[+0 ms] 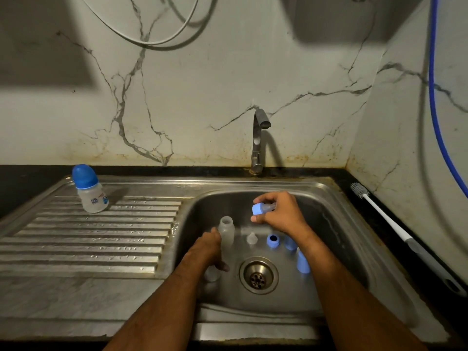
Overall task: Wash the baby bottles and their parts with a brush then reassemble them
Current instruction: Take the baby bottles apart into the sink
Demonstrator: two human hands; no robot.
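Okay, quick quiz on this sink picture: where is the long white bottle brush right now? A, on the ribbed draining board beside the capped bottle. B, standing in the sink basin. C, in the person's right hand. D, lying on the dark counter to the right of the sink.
D: the bottle brush lies untouched along the dark counter right of the sink, while the right hand holds a blue-collared part.

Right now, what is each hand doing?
Left hand: grips the open clear bottle in the sink.
Right hand: pinches a blue ring with clear nipple.
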